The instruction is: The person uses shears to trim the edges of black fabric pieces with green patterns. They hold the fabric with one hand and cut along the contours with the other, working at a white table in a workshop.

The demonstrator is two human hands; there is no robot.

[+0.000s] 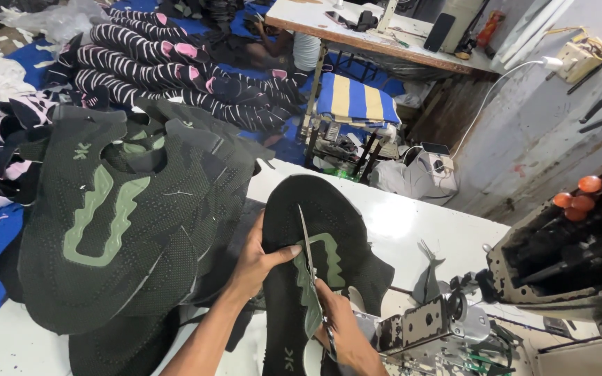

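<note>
Knit shoe upper (329, 230), black with a pale green patch, lies flat on the white table (419, 223) directly before the person, toe end pointing away. Left hand (256, 261) grips its left edge, fingers curled beneath and thumb pressed flat on top. Right hand (343, 331) is closed around the handles of scissors (308, 251), whose blades run up across the green patch, touching the fabric. Stack of matching black-and-green uppers (127, 216) sits just beside it on the left, overlapping the table edge. Sewing machine (566, 257) stands to the right, well apart from the hands. Striped black-and-pink pieces (168, 69) lie on the blue floor beyond.
</note>
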